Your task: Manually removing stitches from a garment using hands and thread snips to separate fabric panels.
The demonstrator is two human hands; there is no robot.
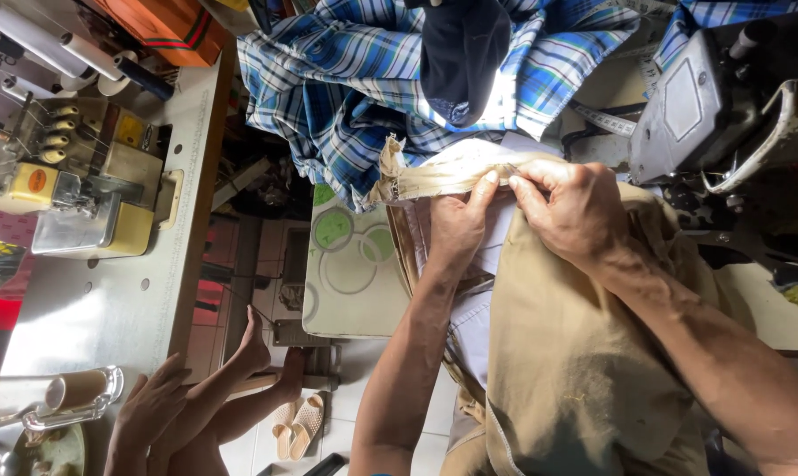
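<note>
**Closely pinched: khaki garment under two hands**

Clearly gripping the khaki garment at its upper edge, both hands. Left hand closed around the folded band, thumb stretched along the seam, likely to keep the cloth taut. Right hand closed too, fingertips nipping the same edge just beside the left thumb, seemingly picking at stitching; any tool too small to tell. Rest of the garment draped down over the lap, a paler lining showing between the forearms.

Beyond the hands, blue plaid fabric heaped up, a dark cap-like piece lying on it. Dark sewing machine close beside the right hand, on its own table. Small table with green circles just past the left hand.

Across a narrow gap, a second worktable carrying a cream overlock machine with thread cones. Another person's hand and bare feet near that table, sandals on the tiled floor.
</note>
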